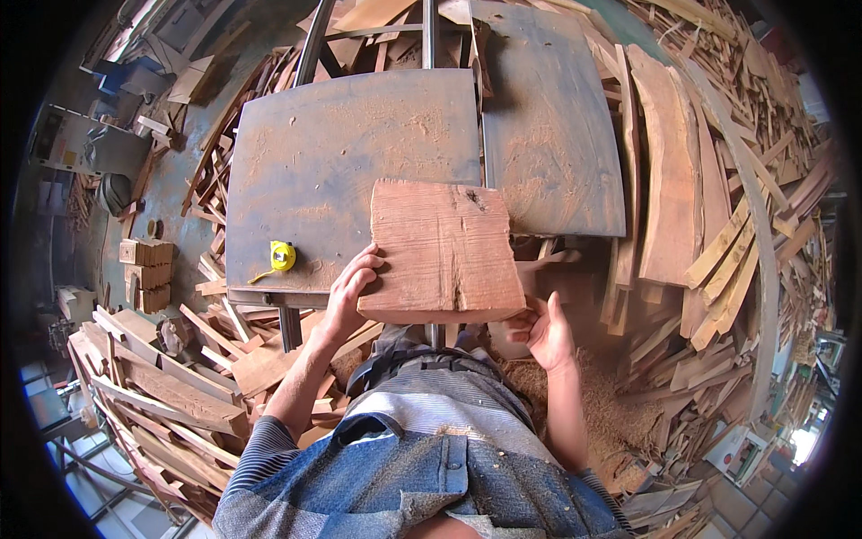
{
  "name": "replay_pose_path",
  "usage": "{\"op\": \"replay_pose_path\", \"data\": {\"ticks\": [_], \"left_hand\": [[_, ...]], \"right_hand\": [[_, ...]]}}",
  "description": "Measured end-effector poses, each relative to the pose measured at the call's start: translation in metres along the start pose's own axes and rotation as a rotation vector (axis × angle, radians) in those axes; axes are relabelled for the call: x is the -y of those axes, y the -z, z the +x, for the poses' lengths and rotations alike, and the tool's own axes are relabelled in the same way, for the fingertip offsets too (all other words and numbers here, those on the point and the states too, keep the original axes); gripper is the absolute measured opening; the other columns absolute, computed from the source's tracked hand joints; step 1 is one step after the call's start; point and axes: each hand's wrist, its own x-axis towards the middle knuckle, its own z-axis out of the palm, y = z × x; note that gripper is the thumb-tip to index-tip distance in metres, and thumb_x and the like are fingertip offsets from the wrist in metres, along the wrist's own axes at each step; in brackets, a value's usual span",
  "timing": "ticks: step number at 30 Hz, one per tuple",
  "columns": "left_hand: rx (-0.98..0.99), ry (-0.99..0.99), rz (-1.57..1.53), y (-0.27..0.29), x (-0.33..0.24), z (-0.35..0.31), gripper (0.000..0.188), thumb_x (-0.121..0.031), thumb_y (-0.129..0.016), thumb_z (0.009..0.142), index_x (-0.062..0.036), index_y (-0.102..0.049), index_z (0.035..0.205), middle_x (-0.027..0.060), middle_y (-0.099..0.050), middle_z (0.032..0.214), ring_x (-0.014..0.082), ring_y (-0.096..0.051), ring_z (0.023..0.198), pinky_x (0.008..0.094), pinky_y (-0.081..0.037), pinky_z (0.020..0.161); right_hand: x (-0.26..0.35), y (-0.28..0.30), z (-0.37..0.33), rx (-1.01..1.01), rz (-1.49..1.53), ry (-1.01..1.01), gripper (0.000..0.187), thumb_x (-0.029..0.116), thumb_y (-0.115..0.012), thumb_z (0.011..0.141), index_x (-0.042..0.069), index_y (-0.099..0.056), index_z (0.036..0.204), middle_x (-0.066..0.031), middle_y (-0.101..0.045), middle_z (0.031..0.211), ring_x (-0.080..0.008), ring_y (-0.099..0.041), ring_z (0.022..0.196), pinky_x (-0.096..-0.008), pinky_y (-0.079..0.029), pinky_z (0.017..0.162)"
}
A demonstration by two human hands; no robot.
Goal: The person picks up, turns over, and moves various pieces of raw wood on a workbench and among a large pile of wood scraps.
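A thick, roughly square wooden block (440, 247) with rough saw marks lies tilted over the near edge of the metal saw table (341, 126). A dark knot shows near its far right corner. Along the block's left edge, my left hand (352, 292) grips it with the fingers curled over the side. My right hand (545, 332) holds the near right corner, thumb raised and fingers bent against the wood; some fingertips are hidden. To the left of my left hand, a yellow tape measure (283, 256) sits on the table with a little tape pulled out.
A second metal table section (552, 135) adjoins on the right, beyond a narrow gap. Long planks (664, 162) stand at the right. Stacked offcuts (171, 377) fill the near left, and small blocks (146, 274) are piled at left. Sawdust (597, 404) covers the floor by my right arm.
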Motion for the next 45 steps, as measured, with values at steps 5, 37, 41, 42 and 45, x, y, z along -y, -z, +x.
{"op": "replay_pose_path", "data": {"ticks": [5,37,41,42,45], "left_hand": [[0.017,-0.018,0.016,-0.008,-0.017,-0.004,0.04,0.0,-0.081,0.066,-0.0009,-0.051,0.093,0.0204,-0.062,0.124,0.0453,-0.055,0.133,0.0502,-0.05,0.107],[0.126,-0.274,0.104,0.014,-0.075,0.141,0.055,-0.007,-0.079,0.071,0.0018,-0.059,0.122,0.0203,-0.06,0.133,0.0374,-0.058,0.127,0.0435,-0.05,0.107],[-0.135,0.03,-0.013,-0.023,-0.057,0.12,0.067,-0.015,-0.086,0.078,0.004,-0.054,0.135,0.0248,-0.053,0.144,0.0419,-0.053,0.132,0.0467,-0.05,0.107],[-0.174,0.12,-0.016,-0.036,-0.039,0.107,0.065,-0.016,-0.085,0.08,0.0041,-0.055,0.134,0.0249,-0.054,0.144,0.0416,-0.053,0.132,0.0461,-0.05,0.106],[0.061,0.278,0.112,-0.062,0.025,0.038,0.051,-0.024,-0.079,0.086,0.0028,-0.06,0.126,0.0257,-0.06,0.134,0.0421,-0.057,0.124,0.0459,-0.05,0.102]], "right_hand": [[-0.017,-0.02,-0.006,-0.141,-0.344,0.062,0.049,0.045,-0.06,0.103,-0.001,-0.064,0.12,-0.0133,-0.073,0.105,-0.0223,-0.073,0.089,-0.0362,-0.062,0.074],[0.02,-0.19,0.044,-0.06,-1.95,1.213,0.078,0.013,-0.089,0.07,-0.002,-0.051,0.136,-0.0225,-0.065,0.125,-0.0369,-0.066,0.114,-0.0451,-0.058,0.097],[0.042,-0.188,0.045,-0.34,-1.66,1.217,0.054,0.013,-0.084,0.075,-0.003,-0.06,0.121,-0.022,-0.071,0.105,-0.0332,-0.074,0.096,-0.0413,-0.061,0.083],[0.052,-0.185,0.044,-0.408,-1.558,1.179,0.05,0.013,-0.085,0.075,-0.003,-0.062,0.117,-0.0215,-0.072,0.101,-0.031,-0.074,0.094,-0.04,-0.06,0.081],[0.091,-0.184,0.043,-0.495,-1.263,1.124,0.047,0.015,-0.083,0.08,-0.004,-0.061,0.117,-0.0141,-0.07,0.109,-0.0205,-0.065,0.097,-0.0353,-0.052,0.087]]}}
